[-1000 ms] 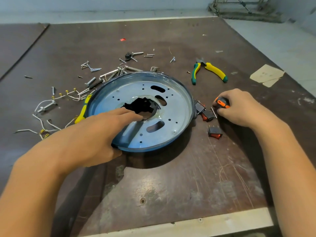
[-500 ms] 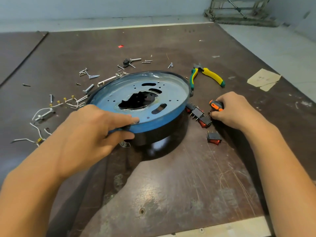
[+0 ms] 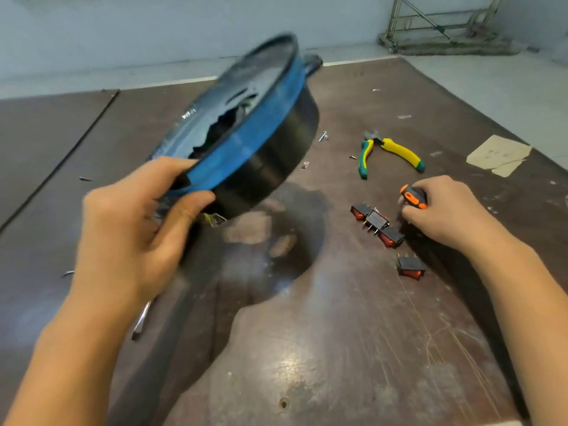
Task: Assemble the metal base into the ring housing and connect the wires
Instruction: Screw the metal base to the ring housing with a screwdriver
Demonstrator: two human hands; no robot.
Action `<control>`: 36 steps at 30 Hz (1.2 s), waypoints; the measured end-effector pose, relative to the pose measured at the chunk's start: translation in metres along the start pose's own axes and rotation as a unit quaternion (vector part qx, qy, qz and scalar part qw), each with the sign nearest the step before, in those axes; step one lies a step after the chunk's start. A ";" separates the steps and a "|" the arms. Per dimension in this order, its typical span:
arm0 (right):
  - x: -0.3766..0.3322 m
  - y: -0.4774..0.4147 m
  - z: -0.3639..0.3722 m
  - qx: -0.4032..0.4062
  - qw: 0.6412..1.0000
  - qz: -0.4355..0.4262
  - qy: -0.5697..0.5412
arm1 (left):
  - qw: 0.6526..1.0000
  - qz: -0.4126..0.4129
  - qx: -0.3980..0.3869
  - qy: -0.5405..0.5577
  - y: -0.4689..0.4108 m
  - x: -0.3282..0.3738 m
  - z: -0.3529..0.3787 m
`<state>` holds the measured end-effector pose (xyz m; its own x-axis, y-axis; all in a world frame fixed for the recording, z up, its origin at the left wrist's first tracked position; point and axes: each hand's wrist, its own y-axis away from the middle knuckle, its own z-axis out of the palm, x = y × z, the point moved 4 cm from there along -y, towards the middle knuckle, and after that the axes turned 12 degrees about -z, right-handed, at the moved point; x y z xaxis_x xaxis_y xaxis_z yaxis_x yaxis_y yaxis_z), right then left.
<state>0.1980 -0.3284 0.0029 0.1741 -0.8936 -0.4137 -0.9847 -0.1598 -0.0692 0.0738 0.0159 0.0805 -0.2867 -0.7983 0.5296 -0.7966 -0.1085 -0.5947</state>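
The ring housing [image 3: 276, 167] is held clear of the bench [image 3: 338, 348] at about 11 o'clock in the view. It is tipped steeply, with its low edge toward the person and its far edge raised high. The metal base [image 3: 242, 142], covered in blue film, is seated in its upper mouth. The low edge of the assembly is gripped by the left hand [image 3: 132, 229]: the fingers are curled over the blue rim and the thumb is pressed against the outer wall, so the rim is pinched between them. The tilt is judged to be a way of exposing the underside, where the wires would be reached. A small metal tab with a yellow piece shows just beneath the low edge, but whether any wire is joined cannot be told. The picture is blurred around the housing.

At 3 o'clock the right hand [image 3: 442, 210] is rested on the bench, its fingers closed round the orange-and-black handle of a screwdriver [image 3: 413, 196], probably kept ready for fastening.

Four rocker switches are counted. Three are clustered, touching one another [image 3: 376, 221], just beside the right hand at its 9 o'clock, and one [image 3: 410, 267] lies apart at 6 o'clock of the cluster. One pair of pliers [image 3: 390, 152] lies at 1 o'clock, handles spread. A few loose screws [image 3: 322, 136] are scattered between the housing and the pliers, and two paper scraps [image 3: 498, 155] lie at 2 o'clock.
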 end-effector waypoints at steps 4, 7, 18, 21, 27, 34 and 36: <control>-0.003 0.000 0.000 0.005 1.000 -0.013 0.003 | 0.998 -0.037 0.012 0.046 -0.006 -0.012 -0.014; -0.006 0.000 0.001 0.016 1.000 -0.022 0.008 | 1.000 0.003 0.008 -0.013 -0.004 -0.001 -0.013; -0.020 0.004 0.002 0.019 0.996 -0.080 -0.021 | 0.997 0.034 -0.061 -0.044 0.004 0.007 0.016; -0.020 0.004 0.000 0.033 0.996 -0.079 -0.027 | 0.994 0.036 -0.076 -0.072 0.008 0.011 0.025; -0.010 0.002 0.001 0.031 0.995 -0.066 -0.063 | 0.984 0.043 -0.129 -0.112 0.016 0.018 0.042; -0.019 0.004 0.000 0.007 0.984 -0.116 -0.136 | 0.970 0.057 -0.172 -0.162 0.020 0.026 0.051; -0.016 0.003 -0.002 0.012 0.985 -0.115 -0.130 | 0.969 0.057 -0.177 -0.162 0.020 0.025 0.051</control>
<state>0.1924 -0.3154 0.0116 0.3889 -0.6967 -0.6028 -0.9196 -0.3329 -0.2086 0.0776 -0.0368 0.0510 -0.2479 -0.9432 0.2211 -0.9184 0.1561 -0.3637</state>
